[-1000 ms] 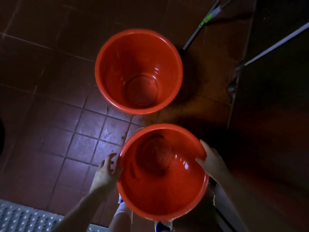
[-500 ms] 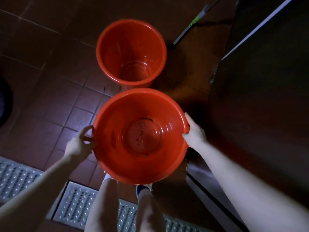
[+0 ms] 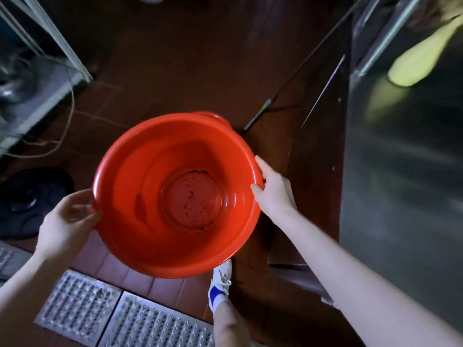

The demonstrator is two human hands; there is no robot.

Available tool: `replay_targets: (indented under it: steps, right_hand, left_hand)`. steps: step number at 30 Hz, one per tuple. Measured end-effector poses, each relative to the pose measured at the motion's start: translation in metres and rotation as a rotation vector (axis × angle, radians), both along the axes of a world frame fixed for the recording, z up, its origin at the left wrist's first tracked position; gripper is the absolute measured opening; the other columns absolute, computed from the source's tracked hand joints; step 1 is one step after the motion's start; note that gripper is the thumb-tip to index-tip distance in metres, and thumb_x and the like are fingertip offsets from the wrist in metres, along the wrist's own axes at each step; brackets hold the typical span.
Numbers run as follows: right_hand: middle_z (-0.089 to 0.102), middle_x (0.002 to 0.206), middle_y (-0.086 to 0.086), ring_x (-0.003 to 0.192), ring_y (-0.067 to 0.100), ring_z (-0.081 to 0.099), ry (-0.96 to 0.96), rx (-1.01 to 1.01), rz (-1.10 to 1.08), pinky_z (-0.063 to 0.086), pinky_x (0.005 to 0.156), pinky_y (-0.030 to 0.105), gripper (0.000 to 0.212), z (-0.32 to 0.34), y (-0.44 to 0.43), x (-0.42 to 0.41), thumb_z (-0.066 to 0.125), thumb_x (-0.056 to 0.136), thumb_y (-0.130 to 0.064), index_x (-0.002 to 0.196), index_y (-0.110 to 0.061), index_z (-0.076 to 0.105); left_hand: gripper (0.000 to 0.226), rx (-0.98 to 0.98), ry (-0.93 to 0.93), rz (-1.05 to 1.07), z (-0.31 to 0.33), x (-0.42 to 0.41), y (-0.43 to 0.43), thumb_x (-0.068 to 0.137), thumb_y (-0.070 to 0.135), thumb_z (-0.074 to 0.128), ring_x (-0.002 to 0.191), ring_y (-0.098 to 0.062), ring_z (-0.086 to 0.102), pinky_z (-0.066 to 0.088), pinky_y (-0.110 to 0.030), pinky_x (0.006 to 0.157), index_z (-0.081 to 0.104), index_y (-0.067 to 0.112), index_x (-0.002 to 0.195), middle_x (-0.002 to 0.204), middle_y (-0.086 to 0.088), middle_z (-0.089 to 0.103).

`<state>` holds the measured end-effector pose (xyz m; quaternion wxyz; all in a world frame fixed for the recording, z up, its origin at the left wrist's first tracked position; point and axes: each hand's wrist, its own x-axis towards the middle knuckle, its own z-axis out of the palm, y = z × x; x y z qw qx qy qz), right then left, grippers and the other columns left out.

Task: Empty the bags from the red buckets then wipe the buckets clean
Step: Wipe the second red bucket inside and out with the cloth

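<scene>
Red plastic, lifted clear of the floor: the held bucket (image 3: 150, 241) hangs between both hands above the brown tiled floor (image 3: 175, 71), mouth towards the camera. The left hand (image 3: 65, 221) grips the near-left rim with fingers curled under the lip. The right hand (image 3: 273, 191) grips the opposite rim, with its fingers hooked over the edge.

Change over the last second: the held bucket was low, just beside the second bucket (image 3: 213, 115) and barely off the tiles. It has since been raised towards the body, so that it now covers all but a sliver of the second bucket's rim at the far edge. Both hands have kept their places on the rim throughout.

Interior: no bag is visible. Dark specks and a smear lie on the base and lower wall.

Interpretation: for this bucket the emptying step appears done and the wiping step not yet begun. The lift suggests it is being carried to wherever it will be cleaned, but no cloth is in view.

Surroundings: a perforated drain grate (image 3: 125, 319) runs along the near floor. A steel surface (image 3: 400, 171) stands at the right, and a white shoe (image 3: 220, 284) shows beneath the held bucket.
</scene>
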<state>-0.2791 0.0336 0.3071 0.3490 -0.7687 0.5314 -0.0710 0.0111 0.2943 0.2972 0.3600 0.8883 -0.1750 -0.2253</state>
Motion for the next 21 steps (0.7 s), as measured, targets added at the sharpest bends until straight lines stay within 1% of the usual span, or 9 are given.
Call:
replay_targets:
  steps: [4,8,9,11,13,14,16,19,21]
  right_hand:
    - [0.059,0.133,0.007,0.122,0.026,0.056,-0.097,-0.106,-0.006,0.044,0.103,0.036,0.061,0.079,0.031,-0.026,0.060,0.092,-0.019,0.147,-0.029,0.036]
    - [0.061,0.131,0.007,0.122,0.024,0.057,-0.198,-0.171,0.006,0.042,0.104,0.033,0.054,0.153,0.076,-0.067,0.062,0.091,-0.018,0.143,-0.025,0.045]
    - [0.061,0.131,0.006,0.122,0.024,0.057,-0.219,-0.191,0.012,0.042,0.104,0.033,0.053,0.171,0.085,-0.078,0.062,0.091,-0.019,0.142,-0.024,0.047]
    - [0.061,0.131,0.005,0.121,0.022,0.057,-0.275,-0.223,-0.013,0.043,0.103,0.032,0.049,0.207,0.096,-0.100,0.062,0.092,-0.019,0.139,-0.023,0.051]
    - [0.062,0.130,0.004,0.121,0.019,0.058,-0.323,-0.254,-0.054,0.043,0.100,0.027,0.046,0.241,0.100,-0.126,0.062,0.091,-0.018,0.136,-0.021,0.054]
    - [0.062,0.130,0.004,0.121,0.018,0.058,-0.338,-0.265,-0.071,0.042,0.100,0.025,0.045,0.257,0.099,-0.140,0.062,0.091,-0.017,0.135,-0.020,0.056]
    - [0.062,0.130,0.005,0.122,0.018,0.057,-0.356,-0.280,-0.103,0.044,0.103,0.028,0.044,0.287,0.091,-0.169,0.062,0.089,-0.016,0.133,-0.019,0.058]
    - [0.062,0.129,0.008,0.119,0.020,0.058,-0.331,-0.294,-0.152,0.047,0.099,0.030,0.043,0.318,0.074,-0.216,0.064,0.089,-0.017,0.132,-0.021,0.059]
    - [0.062,0.129,0.010,0.117,0.022,0.060,-0.306,-0.288,-0.186,0.049,0.099,0.035,0.044,0.328,0.057,-0.248,0.064,0.088,-0.018,0.131,-0.024,0.059]
  left_hand:
    - [0.045,-0.168,-0.040,0.017,0.080,-0.023,0.036,0.080,0.019,0.077,0.081,-0.023,0.071,0.057,-0.050,0.081,0.064,0.048,0.111,0.092,0.002,0.073]
    - [0.037,-0.356,-0.078,0.010,0.152,-0.067,0.088,0.084,0.013,0.074,0.077,-0.026,0.068,0.056,-0.053,0.082,0.066,0.038,0.111,0.093,-0.005,0.073]
    - [0.037,-0.397,-0.095,0.017,0.170,-0.078,0.098,0.084,0.013,0.075,0.075,-0.025,0.067,0.056,-0.050,0.081,0.066,0.038,0.110,0.092,-0.004,0.074]
    - [0.038,-0.465,-0.114,0.023,0.208,-0.101,0.104,0.083,0.013,0.075,0.070,-0.016,0.067,0.057,-0.036,0.073,0.067,0.044,0.104,0.090,0.000,0.074]
    - [0.039,-0.519,-0.113,0.009,0.243,-0.125,0.101,0.084,0.013,0.074,0.064,-0.013,0.063,0.056,-0.029,0.066,0.067,0.048,0.099,0.085,0.002,0.074]
    - [0.039,-0.547,-0.111,-0.002,0.258,-0.138,0.096,0.084,0.013,0.074,0.063,-0.016,0.061,0.056,-0.032,0.066,0.067,0.048,0.100,0.084,0.001,0.074]
    - [0.036,-0.602,-0.097,-0.021,0.286,-0.165,0.082,0.083,0.014,0.073,0.063,-0.018,0.059,0.055,-0.036,0.066,0.067,0.045,0.101,0.083,0.002,0.074]
    - [0.031,-0.639,-0.111,-0.070,0.318,-0.203,0.051,0.082,0.013,0.074,0.051,-0.005,0.059,0.049,-0.017,0.045,0.068,0.040,0.096,0.080,0.005,0.073]
    - [0.029,-0.650,-0.099,-0.116,0.330,-0.229,0.025,0.082,0.012,0.074,0.051,0.000,0.060,0.048,-0.017,0.042,0.068,0.038,0.094,0.077,0.008,0.073]
